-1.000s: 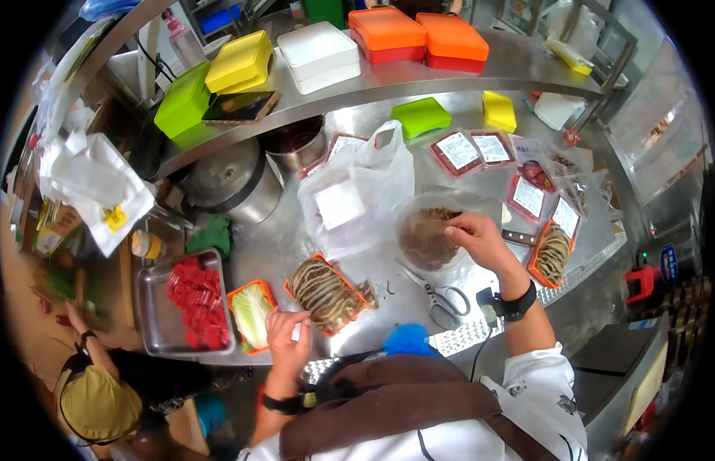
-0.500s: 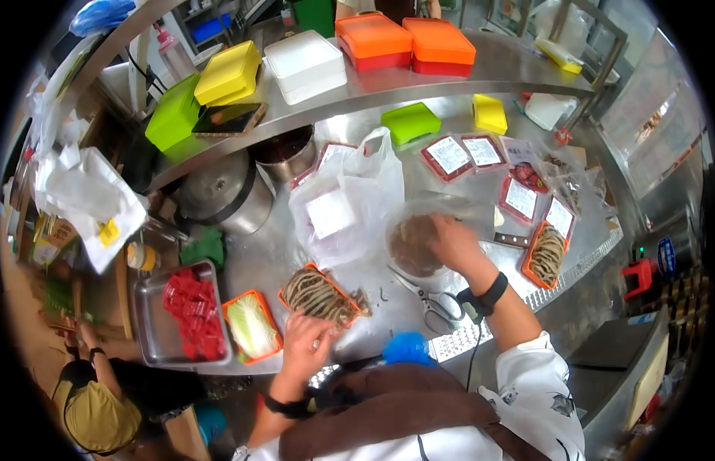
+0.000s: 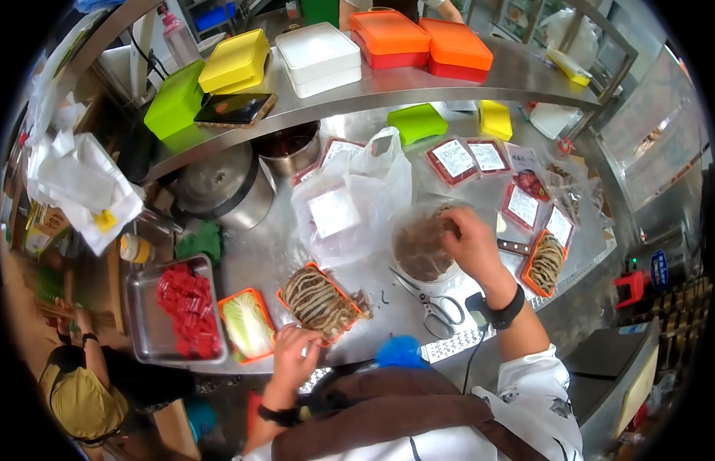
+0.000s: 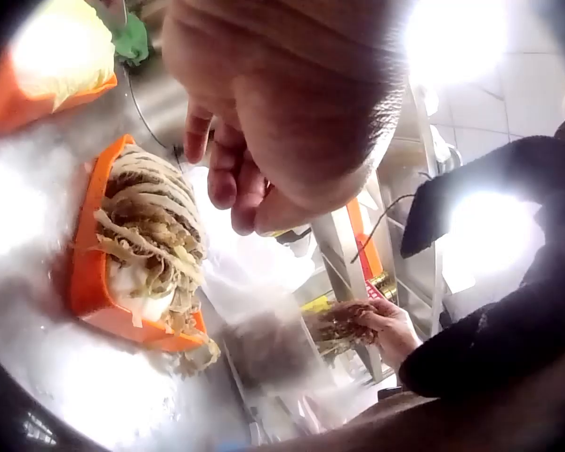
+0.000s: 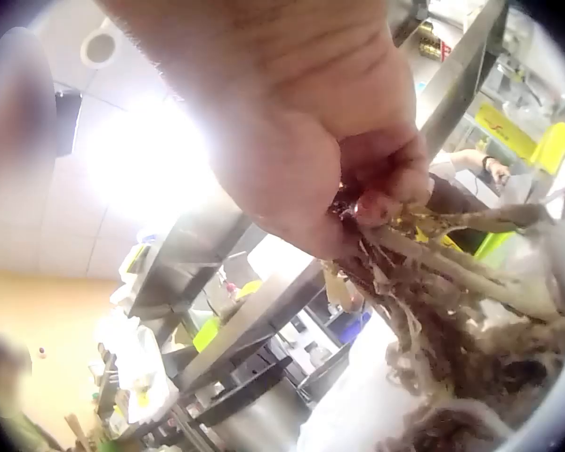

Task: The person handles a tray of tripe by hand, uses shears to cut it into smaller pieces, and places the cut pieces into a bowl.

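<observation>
My right hand (image 3: pixel 474 244) is over the clear round tub (image 3: pixel 425 278) of brown liquid. The right wrist view shows this hand (image 5: pixel 311 160) pinching a bunch of brown-grey strips (image 5: pixel 452 330) that hangs down to the tub. My left hand (image 3: pixel 294 357), fingers loosely bent, hovers by the near edge of an orange tray (image 3: pixel 350 335) filled with layered strips (image 3: pixel 315 296). In the left wrist view that hand (image 4: pixel 282 122) holds nothing visible, and the strips (image 4: pixel 155 202) lie in the orange tray (image 4: pixel 89 282).
Left of the strips are an orange tray of cabbage (image 3: pixel 248 326) and a steel pan (image 3: pixel 147 326) of red packets. A plastic bag (image 3: pixel 353 203) stands behind. Scissors (image 3: pixel 442 311), a knife handle (image 3: pixel 514 247) and another strip tray (image 3: pixel 543 265) lie rightward. Lidded boxes (image 3: pixel 319 58) line the shelf.
The right hand dipped into the tub and has come back up a little. The left hand moved over the tray's near edge, then back slightly down and left.
</observation>
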Motion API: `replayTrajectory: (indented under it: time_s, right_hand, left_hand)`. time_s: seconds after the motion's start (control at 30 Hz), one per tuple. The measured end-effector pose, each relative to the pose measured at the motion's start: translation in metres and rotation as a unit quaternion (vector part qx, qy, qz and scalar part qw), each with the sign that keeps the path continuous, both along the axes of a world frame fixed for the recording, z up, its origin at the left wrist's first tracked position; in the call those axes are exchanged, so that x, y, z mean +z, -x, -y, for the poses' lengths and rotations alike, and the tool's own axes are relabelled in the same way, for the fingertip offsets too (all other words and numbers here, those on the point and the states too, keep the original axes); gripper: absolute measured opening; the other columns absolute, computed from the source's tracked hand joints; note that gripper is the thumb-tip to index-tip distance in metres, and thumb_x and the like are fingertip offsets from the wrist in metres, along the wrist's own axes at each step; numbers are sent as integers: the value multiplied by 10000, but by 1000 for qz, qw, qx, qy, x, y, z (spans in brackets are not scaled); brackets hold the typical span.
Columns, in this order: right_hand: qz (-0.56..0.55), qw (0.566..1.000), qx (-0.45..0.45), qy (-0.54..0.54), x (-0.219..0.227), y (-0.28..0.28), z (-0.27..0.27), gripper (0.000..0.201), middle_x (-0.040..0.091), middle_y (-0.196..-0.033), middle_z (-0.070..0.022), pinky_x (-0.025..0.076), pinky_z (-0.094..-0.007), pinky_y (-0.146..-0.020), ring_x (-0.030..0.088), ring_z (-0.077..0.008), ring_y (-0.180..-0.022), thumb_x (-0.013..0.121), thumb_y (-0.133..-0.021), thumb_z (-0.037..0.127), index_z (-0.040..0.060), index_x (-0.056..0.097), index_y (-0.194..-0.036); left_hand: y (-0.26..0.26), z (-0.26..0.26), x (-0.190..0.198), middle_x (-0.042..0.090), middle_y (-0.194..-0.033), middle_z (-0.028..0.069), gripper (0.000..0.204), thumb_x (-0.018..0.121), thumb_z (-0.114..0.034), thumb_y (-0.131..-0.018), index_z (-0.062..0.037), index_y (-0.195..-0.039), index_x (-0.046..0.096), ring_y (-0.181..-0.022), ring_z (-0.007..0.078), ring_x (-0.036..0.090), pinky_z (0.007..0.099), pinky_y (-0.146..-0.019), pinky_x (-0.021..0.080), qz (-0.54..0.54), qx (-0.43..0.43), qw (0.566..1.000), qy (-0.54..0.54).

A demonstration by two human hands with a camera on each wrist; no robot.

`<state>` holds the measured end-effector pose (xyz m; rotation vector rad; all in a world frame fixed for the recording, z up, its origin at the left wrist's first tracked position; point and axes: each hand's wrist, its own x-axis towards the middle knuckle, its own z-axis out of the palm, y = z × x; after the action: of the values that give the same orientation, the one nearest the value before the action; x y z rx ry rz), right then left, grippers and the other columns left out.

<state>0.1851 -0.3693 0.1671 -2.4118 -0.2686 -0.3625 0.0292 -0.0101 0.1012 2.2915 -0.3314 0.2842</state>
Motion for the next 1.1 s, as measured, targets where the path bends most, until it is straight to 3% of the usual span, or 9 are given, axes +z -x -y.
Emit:
replayTrajectory:
  time_s: [0.17, 0.23, 0.3, 0.37, 0.53, 0.63, 0.77, 0.87, 1.1]
  right_hand:
    - [-58, 986, -31, -153, 23, 10, 7, 309, 707, -1060, -176, 564, -371, -802, 707, -333, -902, 672, -843, 74, 18, 665, -1147]
    - [-193, 967, 2, -165, 8, 0, 18, 388, 711, -1088, -204, 555, -370, -852, 710, -319, -952, 677, -852, 91, 5, 643, -1229]
    - [-224, 968, -14, -114, -2, 0, 18, 426, 700, -1101, -234, 542, -413, -895, 690, -376, -999, 700, -854, 116, -1, 631, -1258]
    - [-159, 984, -74, 35, -19, 7, 20, 458, 689, -1124, -256, 524, -450, -926, 666, -418, -1042, 709, -869, 147, -2, 614, -1291]
    - [-89, 991, -95, -9, -26, 13, 37, 125, 672, -967, -202, 514, -485, -771, 645, -423, -894, 666, -885, 127, 21, 689, -949]
    - [-115, 990, -51, 67, -36, 14, 38, 118, 680, -931, -196, 523, -488, -757, 650, -425, -858, 659, -887, 134, 33, 698, -934]
    - [-34, 990, -39, 133, -58, 6, 31, 113, 691, -883, -196, 548, -484, -720, 675, -409, -814, 639, -881, 117, 26, 674, -937]
    - [-91, 952, -49, 289, -60, 4, 18, 111, 703, -842, -210, 565, -458, -614, 713, -368, -728, 608, -851, 51, 0, 608, -950]
    - [-126, 932, -33, 338, -60, 3, -3, 185, 698, -797, -204, 568, -437, -627, 726, -350, -759, 625, -836, 48, 5, 603, -1015]
  left_hand:
    - [-10, 5, -6, 696, -871, 106, 94, 732, -21, -823, -49, -911, 714, -863, 319, 645, 436, -866, 496, 4, -32, 999, 23]
    - [-14, 9, -6, 698, -861, 106, 100, 726, -11, -821, -47, -913, 714, -847, 314, 647, 425, -830, 500, -13, -57, 998, 28]
    - [-19, 15, 0, 690, -852, 102, 89, 718, -19, -822, -48, -905, 711, -835, 318, 640, 423, -818, 494, -13, -71, 997, 28]
    - [-24, 16, 6, 683, -844, 99, 78, 710, -28, -822, -50, -897, 707, -824, 321, 632, 420, -805, 489, -15, -79, 996, 31]
    - [-24, 14, 7, 696, -838, 105, 104, 724, 1, -814, -41, -909, 715, -821, 318, 648, 413, -789, 505, -22, -73, 997, 31]
    - [-23, 12, 3, 698, -854, 101, 79, 712, -17, -817, -47, -888, 702, -816, 319, 641, 419, -799, 502, -4, -64, 998, 23]
    - [-22, 12, 4, 704, -869, 106, 86, 708, -12, -816, -45, -895, 703, -830, 323, 646, 420, -801, 505, -2, -64, 998, 26]
    - [-20, 12, 4, 702, -868, 106, 94, 705, -9, -816, -45, -903, 707, -829, 322, 646, 418, -797, 505, -22, -59, 998, 26]
    - [-14, 8, 4, 701, -875, 110, 92, 720, -31, -826, -46, -917, 712, -825, 321, 646, 414, -793, 505, -28, -56, 998, 28]
